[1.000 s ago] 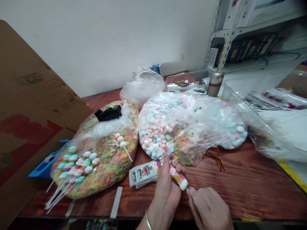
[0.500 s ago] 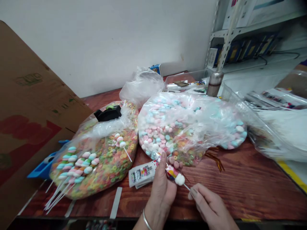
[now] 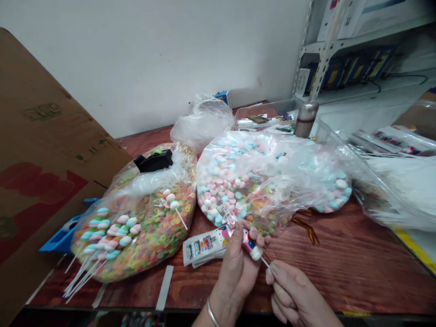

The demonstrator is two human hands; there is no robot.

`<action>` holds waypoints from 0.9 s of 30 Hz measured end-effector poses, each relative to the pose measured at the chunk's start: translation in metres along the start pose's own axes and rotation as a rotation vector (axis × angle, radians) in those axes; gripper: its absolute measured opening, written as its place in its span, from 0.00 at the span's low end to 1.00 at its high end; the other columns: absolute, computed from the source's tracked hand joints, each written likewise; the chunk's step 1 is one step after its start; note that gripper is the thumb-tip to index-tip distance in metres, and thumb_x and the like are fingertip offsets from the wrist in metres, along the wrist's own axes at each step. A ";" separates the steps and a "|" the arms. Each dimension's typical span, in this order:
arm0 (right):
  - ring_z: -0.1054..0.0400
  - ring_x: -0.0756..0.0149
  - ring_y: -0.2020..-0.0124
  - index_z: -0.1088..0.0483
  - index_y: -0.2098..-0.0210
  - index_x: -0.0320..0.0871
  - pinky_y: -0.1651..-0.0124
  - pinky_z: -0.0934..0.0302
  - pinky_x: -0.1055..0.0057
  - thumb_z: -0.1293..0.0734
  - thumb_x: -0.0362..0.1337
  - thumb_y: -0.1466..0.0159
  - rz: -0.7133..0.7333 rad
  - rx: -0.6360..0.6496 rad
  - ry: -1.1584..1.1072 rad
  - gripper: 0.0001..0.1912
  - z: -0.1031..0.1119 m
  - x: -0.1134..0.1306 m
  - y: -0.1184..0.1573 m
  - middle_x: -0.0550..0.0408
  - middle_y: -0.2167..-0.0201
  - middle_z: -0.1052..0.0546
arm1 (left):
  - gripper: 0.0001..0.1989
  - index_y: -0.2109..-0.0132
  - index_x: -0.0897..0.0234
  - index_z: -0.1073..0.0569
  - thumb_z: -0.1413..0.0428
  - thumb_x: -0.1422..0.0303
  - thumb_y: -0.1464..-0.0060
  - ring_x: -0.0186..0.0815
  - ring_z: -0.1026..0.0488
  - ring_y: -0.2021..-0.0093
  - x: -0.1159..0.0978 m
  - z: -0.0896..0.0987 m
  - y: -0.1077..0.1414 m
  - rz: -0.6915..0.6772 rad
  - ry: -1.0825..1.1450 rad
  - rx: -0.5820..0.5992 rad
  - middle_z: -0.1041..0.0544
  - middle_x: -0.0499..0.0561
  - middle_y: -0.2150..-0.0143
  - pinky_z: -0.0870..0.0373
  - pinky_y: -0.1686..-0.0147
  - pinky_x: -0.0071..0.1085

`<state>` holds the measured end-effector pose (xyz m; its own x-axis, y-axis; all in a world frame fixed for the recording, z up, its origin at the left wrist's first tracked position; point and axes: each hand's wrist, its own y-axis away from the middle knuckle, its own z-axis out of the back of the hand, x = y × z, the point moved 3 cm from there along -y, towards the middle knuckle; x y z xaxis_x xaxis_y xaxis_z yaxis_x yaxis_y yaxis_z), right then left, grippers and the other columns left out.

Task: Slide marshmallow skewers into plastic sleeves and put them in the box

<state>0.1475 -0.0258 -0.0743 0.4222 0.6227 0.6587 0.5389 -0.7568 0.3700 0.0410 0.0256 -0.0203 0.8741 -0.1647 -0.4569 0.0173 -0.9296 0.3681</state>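
My left hand (image 3: 238, 272) is closed round a small printed plastic bag (image 3: 248, 241) with coloured dots. A marshmallow skewer sits mostly inside it, one white marshmallow (image 3: 256, 253) showing at the mouth. Between thumb and fingers, my right hand (image 3: 294, 288) pinches the skewer's white stick (image 3: 265, 262). Flat printed bags (image 3: 204, 247) lie in a stack left of my left hand. Several striped marshmallow skewers (image 3: 111, 234) rest on a big clear bag of ring-shaped cereal (image 3: 150, 240), with a single skewer (image 3: 174, 204) apart from them.
Behind my hands lies a large bag of pastel marshmallows (image 3: 235, 159). Gold twist ties (image 3: 308, 227) are on the table right of it. A black tape dispenser (image 3: 155, 161) sits on the cereal bag. A cardboard box (image 3: 51, 159) stands left, a metal bottle (image 3: 305, 119) and plastic bin (image 3: 374, 195) right.
The skewer has gone deeper into the printed bag, so less marshmallow shows. Both hands shifted slightly right, and the bag's far end now sticks up beyond my left thumb.
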 end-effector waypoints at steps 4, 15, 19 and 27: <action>0.42 0.73 0.83 0.33 0.67 0.43 0.77 0.46 0.75 0.43 0.49 0.29 0.402 -0.186 0.678 0.19 0.009 0.006 0.001 0.62 0.82 0.34 | 0.12 0.65 0.65 0.29 0.42 0.60 0.42 0.30 0.33 0.74 0.012 -0.007 0.007 -0.026 -0.011 -0.102 0.32 0.45 0.74 0.29 0.63 0.30; 0.29 0.70 0.75 0.34 0.61 0.45 0.71 0.39 0.76 0.45 0.34 0.28 0.727 -0.242 1.305 0.10 0.010 0.028 0.013 0.59 0.74 0.25 | 0.17 0.53 0.64 0.25 0.37 0.61 0.46 0.37 0.24 0.60 -0.014 0.010 -0.006 -0.133 -0.038 -0.105 0.23 0.51 0.61 0.27 0.56 0.33; 0.27 0.67 0.71 0.33 0.52 0.42 0.65 0.37 0.72 0.40 0.32 0.31 0.968 -0.320 1.442 0.09 0.003 0.030 0.018 0.54 0.68 0.22 | 0.09 0.60 0.66 0.25 0.36 0.67 0.47 0.31 0.27 0.68 -0.016 0.011 -0.009 -0.128 0.028 -0.128 0.26 0.47 0.68 0.25 0.60 0.32; 0.44 0.73 0.81 0.37 0.71 0.45 0.78 0.51 0.76 0.43 0.47 0.29 0.366 -0.207 0.754 0.17 0.006 0.020 0.011 0.63 0.81 0.38 | 0.08 0.61 0.66 0.27 0.40 0.65 0.43 0.26 0.34 0.73 -0.002 0.001 -0.004 -0.059 0.054 -0.067 0.32 0.45 0.71 0.28 0.67 0.27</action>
<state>0.1666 -0.0199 -0.0611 -0.0925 0.0894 0.9917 0.2891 -0.9507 0.1126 0.0390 0.0289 -0.0214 0.8955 -0.0910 -0.4357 0.0999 -0.9128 0.3960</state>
